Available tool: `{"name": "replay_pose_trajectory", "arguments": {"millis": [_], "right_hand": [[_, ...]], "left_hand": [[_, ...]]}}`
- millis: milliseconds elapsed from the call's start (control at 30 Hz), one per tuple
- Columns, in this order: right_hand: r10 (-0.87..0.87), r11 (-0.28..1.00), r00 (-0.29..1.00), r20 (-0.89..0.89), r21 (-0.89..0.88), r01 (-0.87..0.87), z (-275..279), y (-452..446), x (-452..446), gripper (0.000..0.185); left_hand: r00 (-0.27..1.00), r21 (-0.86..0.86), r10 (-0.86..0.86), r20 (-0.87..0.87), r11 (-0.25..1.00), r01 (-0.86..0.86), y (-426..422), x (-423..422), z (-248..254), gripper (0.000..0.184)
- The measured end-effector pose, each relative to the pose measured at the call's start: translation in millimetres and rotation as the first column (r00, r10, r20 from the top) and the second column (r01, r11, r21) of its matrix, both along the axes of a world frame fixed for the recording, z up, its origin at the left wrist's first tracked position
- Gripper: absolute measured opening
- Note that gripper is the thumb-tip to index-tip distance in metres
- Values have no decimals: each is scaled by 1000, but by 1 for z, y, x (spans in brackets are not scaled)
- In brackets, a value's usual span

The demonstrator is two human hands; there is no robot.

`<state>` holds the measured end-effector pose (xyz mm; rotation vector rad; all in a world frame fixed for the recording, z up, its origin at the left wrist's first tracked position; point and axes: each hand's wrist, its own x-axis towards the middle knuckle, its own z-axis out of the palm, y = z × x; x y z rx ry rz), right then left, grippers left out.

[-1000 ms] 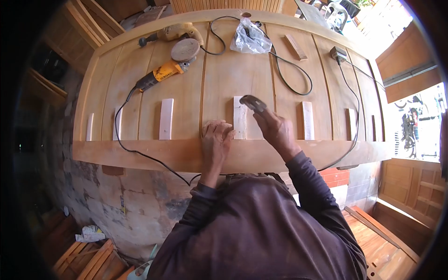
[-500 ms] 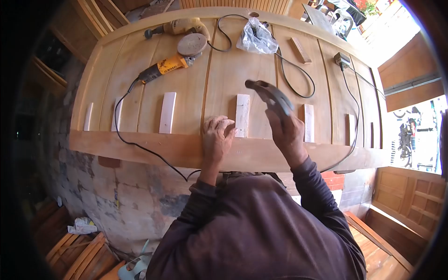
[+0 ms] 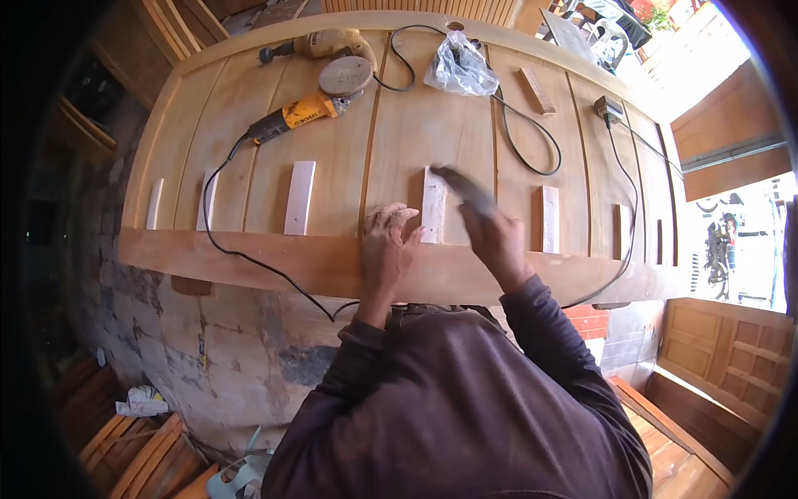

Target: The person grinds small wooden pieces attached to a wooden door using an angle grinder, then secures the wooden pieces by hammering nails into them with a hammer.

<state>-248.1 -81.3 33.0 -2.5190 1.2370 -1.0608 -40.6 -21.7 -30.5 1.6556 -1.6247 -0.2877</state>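
My right hand (image 3: 499, 245) is closed round a hammer (image 3: 465, 187). The hammer's dark head, smeared by motion, is over the upper end of a pale wood strip (image 3: 433, 208). Left of that strip, my left hand (image 3: 389, 245) rests on the near rail of a wooden panel door (image 3: 274, 258). Its fingers are apart, and the thumb lies close to or against the strip's lower left edge. Whether anything small sits under those fingertips is hidden.
Several similar strips (image 3: 300, 198) stand along the near rail. An angle grinder (image 3: 303, 112), a yellow power tool (image 3: 332, 43), a clear plastic bag (image 3: 461, 68), a loose wood block (image 3: 538, 90) and a plug (image 3: 609, 108) lie on the door. Black cords (image 3: 274, 273) cross it.
My right hand has swung the hammer down and to the left, bringing its head to the strip's upper end. My left hand has stayed in place beside the strip.
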Motion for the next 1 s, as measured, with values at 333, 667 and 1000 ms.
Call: {"name": "replay_pose_trajectory", "arguments": {"millis": [333,667,1000], "right_hand": [[-124,959,991,-57,248,134,-6,-1,8,23],[-169,929,978,-125,312,201,-20,3,6,25],[-524,741,742,419,654,153,-77,27,-19,30]], "left_hand": [[1000,9,-6,13,1000,6,0,1,2,43],[998,7,-60,-3,998,60,3,5,6,42],[997,-56,-64,-44,997,61,2,10,6,42]]}}
